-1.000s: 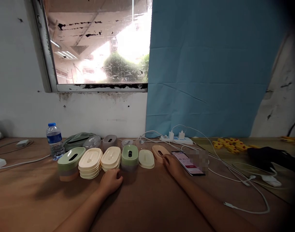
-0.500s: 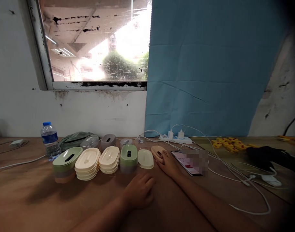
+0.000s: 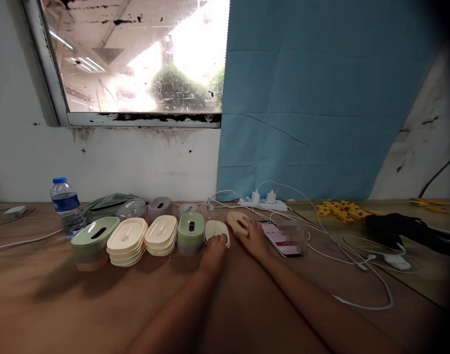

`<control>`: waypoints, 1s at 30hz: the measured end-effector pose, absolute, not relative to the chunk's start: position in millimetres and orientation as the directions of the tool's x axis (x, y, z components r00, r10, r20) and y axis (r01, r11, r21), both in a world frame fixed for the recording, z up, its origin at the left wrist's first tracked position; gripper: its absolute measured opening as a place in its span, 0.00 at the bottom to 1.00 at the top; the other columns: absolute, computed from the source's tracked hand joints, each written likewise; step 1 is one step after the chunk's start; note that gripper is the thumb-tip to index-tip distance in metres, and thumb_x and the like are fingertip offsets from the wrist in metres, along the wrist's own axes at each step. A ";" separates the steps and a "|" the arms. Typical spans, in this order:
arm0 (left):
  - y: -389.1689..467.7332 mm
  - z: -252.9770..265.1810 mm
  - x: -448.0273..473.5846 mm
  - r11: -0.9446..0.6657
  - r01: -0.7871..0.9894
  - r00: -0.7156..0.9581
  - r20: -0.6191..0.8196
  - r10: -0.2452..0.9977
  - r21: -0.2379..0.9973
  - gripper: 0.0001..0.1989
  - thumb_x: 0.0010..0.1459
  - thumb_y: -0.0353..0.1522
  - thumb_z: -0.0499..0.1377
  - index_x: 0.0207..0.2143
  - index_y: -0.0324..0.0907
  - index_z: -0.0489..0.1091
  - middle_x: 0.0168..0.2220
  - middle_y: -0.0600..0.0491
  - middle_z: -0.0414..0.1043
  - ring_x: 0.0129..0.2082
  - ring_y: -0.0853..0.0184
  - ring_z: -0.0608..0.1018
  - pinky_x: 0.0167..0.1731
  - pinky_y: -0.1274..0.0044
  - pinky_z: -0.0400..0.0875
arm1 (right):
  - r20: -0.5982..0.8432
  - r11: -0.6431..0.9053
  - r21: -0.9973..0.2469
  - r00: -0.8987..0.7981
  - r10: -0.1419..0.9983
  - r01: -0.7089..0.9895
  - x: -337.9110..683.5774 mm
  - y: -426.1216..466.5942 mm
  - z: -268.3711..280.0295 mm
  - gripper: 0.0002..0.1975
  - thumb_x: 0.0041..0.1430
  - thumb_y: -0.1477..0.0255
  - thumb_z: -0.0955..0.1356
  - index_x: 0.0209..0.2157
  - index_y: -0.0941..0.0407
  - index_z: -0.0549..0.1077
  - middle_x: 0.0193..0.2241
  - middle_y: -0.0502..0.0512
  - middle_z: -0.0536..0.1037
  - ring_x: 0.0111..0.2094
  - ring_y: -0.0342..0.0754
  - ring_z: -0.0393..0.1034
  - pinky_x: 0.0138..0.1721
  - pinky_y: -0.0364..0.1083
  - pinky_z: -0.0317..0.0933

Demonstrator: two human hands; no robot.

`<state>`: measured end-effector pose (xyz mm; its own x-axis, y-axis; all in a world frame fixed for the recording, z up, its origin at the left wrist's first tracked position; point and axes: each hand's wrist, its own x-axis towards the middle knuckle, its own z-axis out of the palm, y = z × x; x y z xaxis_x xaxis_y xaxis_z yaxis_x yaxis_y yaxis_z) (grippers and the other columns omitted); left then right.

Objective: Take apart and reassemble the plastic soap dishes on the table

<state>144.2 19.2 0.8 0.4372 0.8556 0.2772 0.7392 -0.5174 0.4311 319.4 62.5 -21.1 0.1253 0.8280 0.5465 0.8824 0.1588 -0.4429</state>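
Note:
My left hand has its fingers curled over the near edge of a single cream lid lying on the table. Just to the right, my right hand grips the right side of a peach lid with a dark oval slot; the lid looks slightly tilted, and fingers cover part of it. Left of my hands stand a green-topped stack of slotted lids, two piles of cream lids and another green, grey and peach stack.
Behind the stacks are a grey slotted piece, clear plastic covers, a green bag and a water bottle. Right of my hands lie a phone, white cables, a power strip, yellow pieces and a black item.
My left hand has reached forward from the bare table to the single cream lid. My right hand stays at the peach lid, its grip slightly shifted. The view has tipped down a little.

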 end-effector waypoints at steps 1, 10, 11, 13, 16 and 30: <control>14.0 2.3 142.7 -0.533 0.725 0.456 0.276 0.846 0.437 0.08 0.56 0.25 0.46 0.38 0.41 0.60 0.40 0.49 0.65 0.42 0.65 0.66 0.43 0.76 0.59 | 0.562 0.166 -0.467 0.146 0.814 0.869 320.0 61.2 -19.4 0.29 0.52 0.64 0.62 0.55 0.57 0.55 0.52 0.63 0.58 0.56 0.59 0.50 0.52 0.55 0.51; -36.1 8.4 77.8 -0.717 0.427 0.736 0.249 0.630 0.551 0.05 0.54 0.31 0.53 0.35 0.43 0.62 0.38 0.54 0.66 0.39 0.70 0.68 0.40 0.81 0.62 | 0.643 0.479 -0.713 0.204 0.738 0.511 316.7 37.7 -8.0 0.26 0.53 0.65 0.62 0.54 0.54 0.58 0.54 0.58 0.62 0.56 0.53 0.53 0.56 0.55 0.46; -38.4 9.1 68.2 -0.709 0.425 0.739 0.237 0.631 0.563 0.05 0.53 0.31 0.54 0.35 0.43 0.62 0.38 0.54 0.66 0.39 0.69 0.68 0.41 0.80 0.62 | 0.631 0.488 -0.725 0.184 0.754 0.487 315.0 33.0 -7.4 0.26 0.53 0.65 0.62 0.54 0.54 0.59 0.53 0.57 0.63 0.56 0.53 0.53 0.57 0.55 0.46; -41.0 10.3 51.7 -0.675 0.437 0.713 0.228 0.663 0.595 0.06 0.53 0.30 0.54 0.36 0.44 0.63 0.40 0.53 0.66 0.42 0.69 0.67 0.44 0.79 0.61 | 0.600 0.493 -0.750 0.141 0.787 0.440 312.2 22.4 -6.4 0.26 0.52 0.65 0.62 0.54 0.54 0.59 0.53 0.58 0.64 0.55 0.53 0.54 0.56 0.55 0.47; -41.7 10.5 37.3 -0.619 0.445 0.642 0.252 0.724 0.647 0.13 0.51 0.29 0.54 0.41 0.44 0.62 0.45 0.52 0.64 0.46 0.68 0.66 0.48 0.79 0.59 | 0.523 0.473 -0.800 0.041 0.852 0.369 311.7 6.2 -5.4 0.28 0.50 0.62 0.63 0.54 0.53 0.56 0.53 0.60 0.64 0.54 0.54 0.58 0.52 0.54 0.55; -34.9 -6.9 50.2 -0.369 0.628 0.383 0.141 0.913 0.685 0.46 0.33 0.43 0.65 0.55 0.41 0.52 0.53 0.46 0.59 0.52 0.55 0.61 0.51 0.69 0.57 | 0.334 0.544 -0.812 -0.596 0.731 0.212 310.0 -19.6 4.0 0.40 0.40 0.58 0.69 0.53 0.56 0.52 0.51 0.61 0.62 0.51 0.54 0.59 0.51 0.50 0.54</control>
<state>50.2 -34.9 -6.9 0.3831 0.9129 0.1413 0.6278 -0.3695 0.6851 310.0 -19.6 4.0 -0.5956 0.7306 0.3339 0.2121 0.5440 -0.8118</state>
